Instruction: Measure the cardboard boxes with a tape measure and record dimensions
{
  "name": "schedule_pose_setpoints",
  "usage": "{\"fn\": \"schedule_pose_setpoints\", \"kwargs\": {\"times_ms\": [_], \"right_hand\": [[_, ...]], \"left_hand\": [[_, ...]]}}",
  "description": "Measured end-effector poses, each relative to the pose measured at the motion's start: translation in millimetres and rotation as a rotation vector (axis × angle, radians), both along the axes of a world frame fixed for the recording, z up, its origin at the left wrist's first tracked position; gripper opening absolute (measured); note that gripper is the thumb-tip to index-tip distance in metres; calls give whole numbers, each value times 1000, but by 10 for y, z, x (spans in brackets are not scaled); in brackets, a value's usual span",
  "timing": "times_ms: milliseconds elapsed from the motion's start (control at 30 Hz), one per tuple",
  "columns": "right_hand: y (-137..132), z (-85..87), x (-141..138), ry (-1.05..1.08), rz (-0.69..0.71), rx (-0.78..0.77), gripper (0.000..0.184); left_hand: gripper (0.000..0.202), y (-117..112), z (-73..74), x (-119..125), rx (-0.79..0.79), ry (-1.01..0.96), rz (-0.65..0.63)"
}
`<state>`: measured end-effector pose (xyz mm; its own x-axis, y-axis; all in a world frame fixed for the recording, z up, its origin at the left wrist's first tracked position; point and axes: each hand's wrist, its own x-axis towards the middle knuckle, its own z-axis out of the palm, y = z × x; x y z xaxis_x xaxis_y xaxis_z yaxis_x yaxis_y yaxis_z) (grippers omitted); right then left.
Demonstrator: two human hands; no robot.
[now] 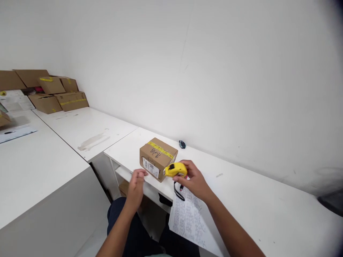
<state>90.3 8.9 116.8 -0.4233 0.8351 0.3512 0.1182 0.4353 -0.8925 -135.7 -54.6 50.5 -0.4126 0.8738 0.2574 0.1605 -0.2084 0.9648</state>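
Note:
A small brown cardboard box (pixel 158 157) with yellow tape on top and a white label on its front side stands near the front edge of the white desk (pixel 241 200). My right hand (pixel 194 180) is closed round a yellow tape measure (pixel 175 170) and holds it against the box's right front corner; a black strap hangs from it. My left hand (pixel 136 187) hovers just in front of the box's labelled side with the fingers loosely curled, holding nothing.
A printed sheet of paper (pixel 187 219) lies under my right wrist and overhangs the desk edge. A small dark object (pixel 182 144) sits by the wall behind the box. Several cardboard boxes (pixel 57 94) are stacked at the far left, with papers (pixel 14 101) beside them.

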Motion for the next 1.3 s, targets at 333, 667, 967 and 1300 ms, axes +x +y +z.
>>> {"fn": "schedule_pose_setpoints", "kwargs": {"times_ms": [333, 667, 967, 1300], "right_hand": [[56, 172, 51, -127, 184, 178, 45], [1314, 317, 54, -84, 238, 21, 56], [2016, 80, 46, -78, 65, 15, 54], [1700, 20, -140, -281, 69, 149, 50]], "left_hand": [[52, -48, 616, 294, -249, -236, -650], [52, 50, 605, 354, -124, -573, -275], [55, 1, 362, -475, -292, -241, -163], [69, 404, 643, -53, -552, 369, -134]]}}
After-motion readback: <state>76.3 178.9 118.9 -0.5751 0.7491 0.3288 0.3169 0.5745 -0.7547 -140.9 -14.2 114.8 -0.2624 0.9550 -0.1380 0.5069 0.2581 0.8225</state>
